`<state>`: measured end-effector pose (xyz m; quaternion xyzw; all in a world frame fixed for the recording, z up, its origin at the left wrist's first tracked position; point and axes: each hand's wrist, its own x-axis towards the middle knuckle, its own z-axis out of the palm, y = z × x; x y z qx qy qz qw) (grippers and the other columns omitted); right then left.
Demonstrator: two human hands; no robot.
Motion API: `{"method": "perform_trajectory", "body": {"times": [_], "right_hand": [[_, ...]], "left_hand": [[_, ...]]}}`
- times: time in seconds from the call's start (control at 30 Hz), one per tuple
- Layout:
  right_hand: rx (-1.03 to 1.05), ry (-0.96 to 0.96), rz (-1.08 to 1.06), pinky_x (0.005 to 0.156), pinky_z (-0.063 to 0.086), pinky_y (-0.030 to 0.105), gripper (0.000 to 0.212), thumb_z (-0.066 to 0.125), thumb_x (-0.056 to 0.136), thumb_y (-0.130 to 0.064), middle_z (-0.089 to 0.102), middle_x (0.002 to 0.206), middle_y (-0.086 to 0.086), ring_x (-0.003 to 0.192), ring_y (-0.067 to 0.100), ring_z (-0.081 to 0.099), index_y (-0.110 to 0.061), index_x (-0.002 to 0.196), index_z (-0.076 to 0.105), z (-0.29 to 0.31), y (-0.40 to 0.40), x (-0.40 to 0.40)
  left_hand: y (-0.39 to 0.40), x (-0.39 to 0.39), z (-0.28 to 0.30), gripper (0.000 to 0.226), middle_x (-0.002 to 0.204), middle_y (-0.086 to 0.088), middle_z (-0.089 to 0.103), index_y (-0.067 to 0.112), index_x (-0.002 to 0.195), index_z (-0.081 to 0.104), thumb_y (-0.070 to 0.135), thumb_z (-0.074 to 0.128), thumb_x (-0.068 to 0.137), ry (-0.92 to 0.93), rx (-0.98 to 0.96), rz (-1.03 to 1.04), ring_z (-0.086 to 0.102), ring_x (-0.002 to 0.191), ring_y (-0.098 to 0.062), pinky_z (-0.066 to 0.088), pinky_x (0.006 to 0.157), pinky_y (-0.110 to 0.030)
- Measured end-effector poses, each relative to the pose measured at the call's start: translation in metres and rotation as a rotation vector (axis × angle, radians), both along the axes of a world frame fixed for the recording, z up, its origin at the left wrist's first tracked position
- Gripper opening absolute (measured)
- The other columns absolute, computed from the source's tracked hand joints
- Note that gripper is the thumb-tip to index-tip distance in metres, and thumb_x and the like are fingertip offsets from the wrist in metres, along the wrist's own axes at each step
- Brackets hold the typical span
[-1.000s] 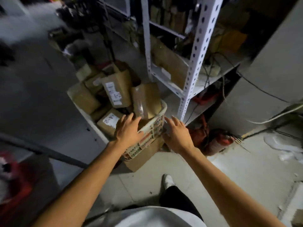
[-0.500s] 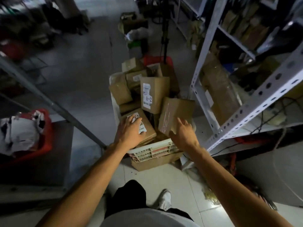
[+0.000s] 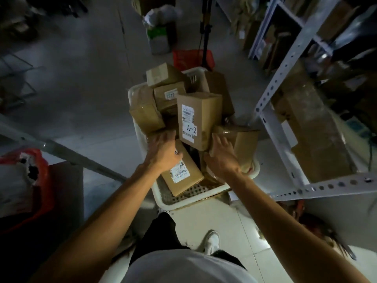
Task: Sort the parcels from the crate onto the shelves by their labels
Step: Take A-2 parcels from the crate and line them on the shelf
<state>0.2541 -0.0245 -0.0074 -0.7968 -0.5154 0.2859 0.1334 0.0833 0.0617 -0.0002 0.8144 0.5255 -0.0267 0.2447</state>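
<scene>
A white plastic crate [image 3: 189, 198] on the floor holds several brown cardboard parcels. One tall parcel [image 3: 201, 111] stands upright in the middle, its white label marked A-2. My left hand [image 3: 163, 151] lies flat on a low parcel with a white label [image 3: 183, 176], fingers reaching toward the left side of the A-2 parcel. My right hand [image 3: 222, 154] rests against a taped parcel [image 3: 242, 144] at the crate's right side, fingers near the A-2 parcel's lower right corner. Neither hand is closed around anything. A white perforated metal shelf rack [image 3: 273, 127] stands to the right.
A big cardboard box [image 3: 314, 127] lies on the rack's low shelf. A red bin with white stuff [image 3: 22, 172] sits at left behind a slanted metal bar [image 3: 61, 148]. A red basket [image 3: 191, 58] and bags lie beyond the crate. My white shoe [image 3: 212, 242] stands just before it.
The view has moved closer and more directly above the crate. Both hands have reached further in, toward either side of the A-2 parcel.
</scene>
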Motion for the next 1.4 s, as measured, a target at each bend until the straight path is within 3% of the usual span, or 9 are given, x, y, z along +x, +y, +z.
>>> {"method": "perform_trajectory", "body": {"times": [0.27,0.37,0.47,0.6,0.77,0.83,0.97,1.1,1.4], "right_hand": [[-0.050,0.055,-0.349,0.112,0.037,0.050,0.078,0.062,0.092,-0.025,0.041,0.147,0.020,0.132,0.038,0.043,-0.002,0.154,0.020,-0.024,0.068,-0.039],[-0.049,0.049,-0.493,0.100,0.047,0.053,0.079,0.055,0.090,-0.036,0.040,0.144,0.021,0.124,0.039,0.045,-0.002,0.154,0.021,-0.029,0.087,-0.056],[0.012,0.089,-0.629,0.100,0.045,0.053,0.081,0.068,0.086,-0.021,0.041,0.141,0.022,0.123,0.041,0.043,-0.001,0.152,0.026,-0.030,0.099,-0.063],[0.109,0.094,-0.731,0.104,0.041,0.047,0.081,0.070,0.087,-0.025,0.042,0.138,0.020,0.126,0.035,0.038,-0.003,0.153,0.028,-0.030,0.105,-0.063],[0.196,0.202,-0.763,0.100,0.044,0.041,0.085,0.055,0.080,-0.062,0.047,0.125,0.004,0.119,0.020,0.043,-0.021,0.151,0.034,-0.020,0.097,-0.057],[0.186,0.253,-0.751,0.101,0.048,0.043,0.077,0.063,0.086,-0.052,0.044,0.124,0.003,0.116,0.019,0.047,-0.022,0.151,0.035,-0.019,0.088,-0.060],[0.192,0.245,-0.708,0.094,0.044,0.019,0.071,0.067,0.089,-0.032,0.041,0.128,0.002,0.115,0.014,0.045,-0.021,0.151,0.035,-0.021,0.085,-0.072],[0.174,0.217,-0.741,0.088,0.041,0.023,0.066,0.069,0.089,-0.029,0.045,0.127,0.008,0.115,0.024,0.050,-0.018,0.147,0.040,-0.033,0.089,-0.062],[0.197,0.451,-0.735,0.097,0.055,0.044,0.097,0.073,0.073,-0.065,0.055,0.140,-0.001,0.123,0.018,0.058,-0.038,0.153,0.024,-0.052,0.077,-0.065]], "left_hand": [[0.110,0.021,-0.032,0.064,0.132,-0.006,0.060,0.015,0.138,0.036,0.027,0.072,0.087,-0.241,-0.366,0.010,0.057,0.124,-0.025,0.044,0.091,-0.029],[0.137,0.026,-0.044,0.068,0.135,-0.002,0.060,0.018,0.142,0.036,0.026,0.075,0.086,-0.248,-0.606,0.014,0.055,0.127,-0.023,0.043,0.098,-0.036],[0.149,0.030,-0.051,0.065,0.124,0.005,0.061,0.019,0.138,0.037,0.023,0.075,0.086,-0.312,-0.756,0.044,0.056,0.124,-0.021,0.043,0.101,-0.039],[0.149,0.020,-0.048,0.064,0.127,0.012,0.058,0.036,0.138,0.039,0.039,0.072,0.083,-0.384,-0.752,0.003,0.053,0.116,-0.013,0.040,0.104,-0.042],[0.145,-0.005,-0.050,0.093,0.145,0.003,0.041,0.050,0.149,0.022,0.067,0.066,0.068,-0.431,-0.704,0.029,0.046,0.129,-0.021,0.042,0.105,-0.054],[0.137,-0.017,-0.050,0.088,0.142,0.002,0.038,0.056,0.147,0.022,0.061,0.066,0.071,-0.445,-0.669,0.006,0.045,0.130,-0.023,0.043,0.104,-0.055],[0.110,-0.021,-0.048,0.086,0.130,0.011,0.030,0.061,0.141,0.028,0.051,0.070,0.067,-0.466,-0.585,-0.135,0.038,0.130,-0.026,0.041,0.105,-0.051],[0.118,-0.008,-0.046,0.080,0.135,-0.003,0.032,0.024,0.147,0.031,0.033,0.074,0.080,-0.510,-0.503,0.128,0.038,0.116,-0.015,0.036,0.073,-0.014],[0.136,-0.005,-0.050,0.091,0.130,0.011,0.061,0.048,0.151,0.016,0.034,0.074,0.082,-0.580,-0.841,0.003,0.058,0.116,-0.013,0.049,0.099,-0.044]]}}
